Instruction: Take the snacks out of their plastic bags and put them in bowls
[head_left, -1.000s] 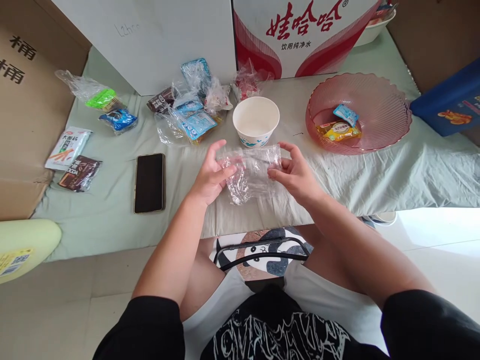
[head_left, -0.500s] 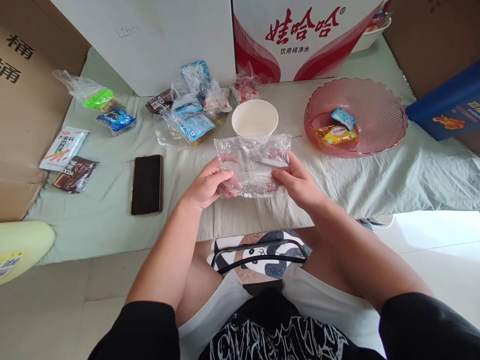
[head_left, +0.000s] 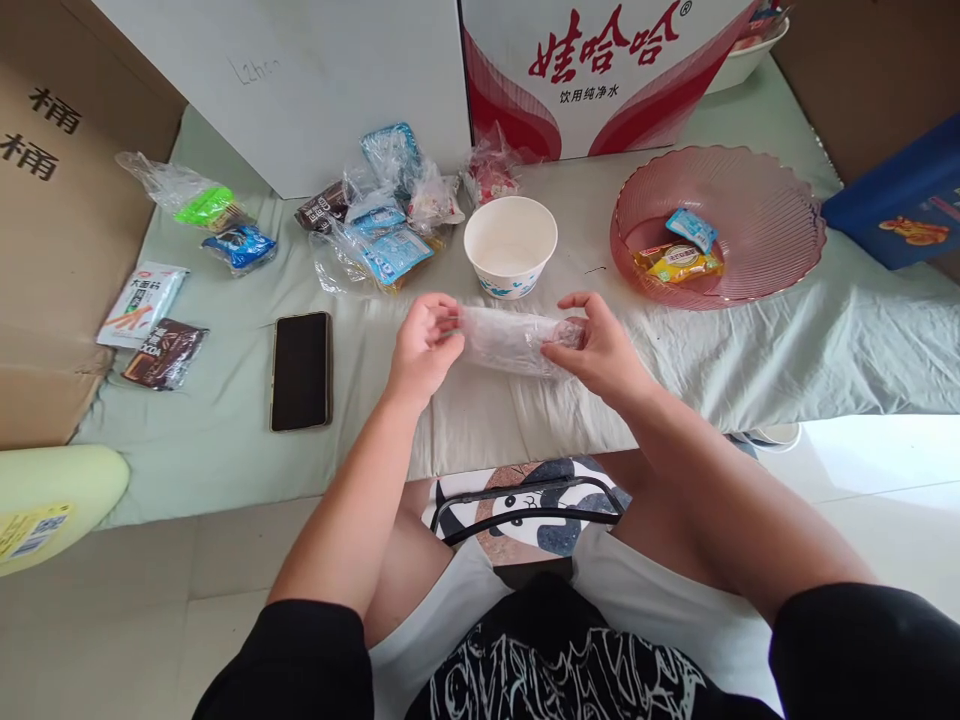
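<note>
Between my hands a clear plastic bag (head_left: 502, 340) is stretched sideways in a narrow folded strip. My left hand (head_left: 426, 345) pinches its left end between thumb and fingers. At the other end my right hand (head_left: 596, 350) grips it with the thumb in front, the index finger raised a little apart. Just beyond the bag stands a white paper bowl (head_left: 510, 245) with a blue pattern low on its side; its inside looks bare.
A pink ribbed bowl (head_left: 772, 230) at right holds a blue packet (head_left: 691, 230) and a yellow packet (head_left: 679, 264). Wrapped snacks (head_left: 396, 252) lie in a heap left of the paper bowl. A phone (head_left: 301, 370) lies further left. White boxes (head_left: 585, 100) stand behind.
The plastic bag, spread out flat before, is now folded down into a narrow strip. My hands have shifted slightly, and the paper bowl's front is now uncovered.
</note>
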